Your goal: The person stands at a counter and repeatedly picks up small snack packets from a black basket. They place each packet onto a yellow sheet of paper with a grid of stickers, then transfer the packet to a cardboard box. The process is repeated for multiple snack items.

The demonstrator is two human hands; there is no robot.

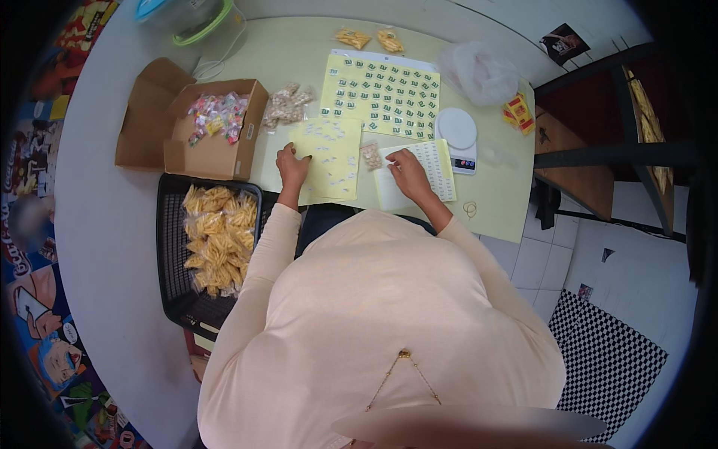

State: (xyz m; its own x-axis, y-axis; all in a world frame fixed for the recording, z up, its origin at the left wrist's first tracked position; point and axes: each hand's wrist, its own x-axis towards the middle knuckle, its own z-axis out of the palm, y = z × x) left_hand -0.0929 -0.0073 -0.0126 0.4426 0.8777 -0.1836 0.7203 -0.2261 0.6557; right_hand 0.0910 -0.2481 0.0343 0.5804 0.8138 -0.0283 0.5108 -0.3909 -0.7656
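Observation:
My left hand (292, 166) rests at the left edge of a yellow sheet (333, 172) dotted with small white labels, its fingers bent and thumb apart. My right hand (407, 172) is over a white label sheet (441, 168) on yellow backing, fingers pinched at its left part; what they hold is too small to tell. A small bag of pale pieces (371, 156) lies between the sheets. Above them lies a yellow sheet with rows of green-printed stickers (379, 93).
Around the table (499, 202) are an open carton of colourful packets (250, 123), bags of pale pieces (288, 105), a white scale (456, 129), crumpled plastic (479, 75), yellow-red packets (520, 114), rubber bands (470, 209) and two snack bags (353, 37). A black basket of snack bags (168, 254) stands left.

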